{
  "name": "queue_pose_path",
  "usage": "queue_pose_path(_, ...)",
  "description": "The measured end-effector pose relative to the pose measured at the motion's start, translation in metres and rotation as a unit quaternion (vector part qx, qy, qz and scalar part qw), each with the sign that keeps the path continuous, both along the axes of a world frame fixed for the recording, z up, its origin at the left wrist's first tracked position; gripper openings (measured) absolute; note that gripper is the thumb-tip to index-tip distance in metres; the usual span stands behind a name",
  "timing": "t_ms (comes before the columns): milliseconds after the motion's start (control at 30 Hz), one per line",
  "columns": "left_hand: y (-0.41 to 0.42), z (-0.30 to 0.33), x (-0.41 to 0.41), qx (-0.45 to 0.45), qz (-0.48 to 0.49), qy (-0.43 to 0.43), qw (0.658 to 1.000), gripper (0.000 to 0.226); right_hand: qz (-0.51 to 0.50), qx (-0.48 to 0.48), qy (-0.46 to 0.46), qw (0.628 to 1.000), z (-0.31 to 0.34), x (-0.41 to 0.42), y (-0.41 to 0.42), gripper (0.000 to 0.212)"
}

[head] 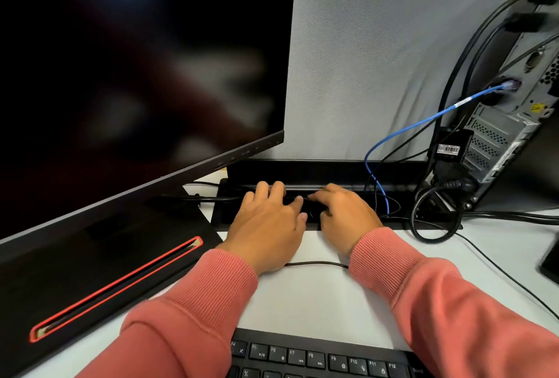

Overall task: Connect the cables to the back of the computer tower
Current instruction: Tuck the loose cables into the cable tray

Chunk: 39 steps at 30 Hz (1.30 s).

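Both hands reach into the black cable trough (332, 172) at the desk's back edge, the left hand (269, 226) and right hand (344, 214) pinching something small and dark between their fingertips, possibly a cable end. The computer tower (508, 123) stands to the right, rear panel facing in, a blue cable (408, 126) already plugged into it.

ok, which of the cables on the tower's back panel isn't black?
The blue cable, plugged in mid-panel on the computer tower and drooping to the desk's cable trough. Every other cable there is black.

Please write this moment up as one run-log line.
left hand: in cable tray, fingers curled on something dark | right hand: same | blue cable: plugged into computer tower
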<state>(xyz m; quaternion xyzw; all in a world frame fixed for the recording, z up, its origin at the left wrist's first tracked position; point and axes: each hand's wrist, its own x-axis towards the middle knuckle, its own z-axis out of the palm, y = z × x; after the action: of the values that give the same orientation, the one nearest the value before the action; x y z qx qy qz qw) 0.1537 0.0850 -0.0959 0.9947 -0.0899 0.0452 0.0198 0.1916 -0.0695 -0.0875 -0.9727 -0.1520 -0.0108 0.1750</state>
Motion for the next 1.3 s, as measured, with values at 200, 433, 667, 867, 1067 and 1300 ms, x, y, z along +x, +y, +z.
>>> queue_pose_path(200,-0.005,-0.001,0.001,0.019,0.012,-0.009,1.0,0.058,-0.013,-0.038,0.013,0.999,-0.002,0.001,0.006,0.044)
queue_pose_path(433,0.007,0.01,-0.002,-0.061,-0.032,-0.079,0.995,0.039,-0.021,-0.027,-0.01,0.999,-0.006,-0.001,0.005,0.039)
queue_pose_path(667,0.001,0.003,0.003,-0.029,-0.034,-0.035,0.998,0.041,-0.004,0.008,-0.05,0.999,-0.01,-0.003,0.005,0.04)
queue_pose_path(867,-0.001,-0.004,0.005,0.002,-0.027,-0.021,0.999,0.049,0.009,-0.044,-0.043,0.998,-0.007,-0.007,0.005,0.044)
queue_pose_path(1067,0.0,-0.001,0.004,-0.033,-0.03,-0.002,0.999,0.05,0.003,-0.032,-0.04,0.999,-0.006,-0.007,0.005,0.041)
queue_pose_path(1300,0.009,0.015,-0.009,-0.141,0.009,-0.083,0.986,0.035,-0.01,0.007,-0.069,0.998,-0.008,-0.007,0.006,0.038)
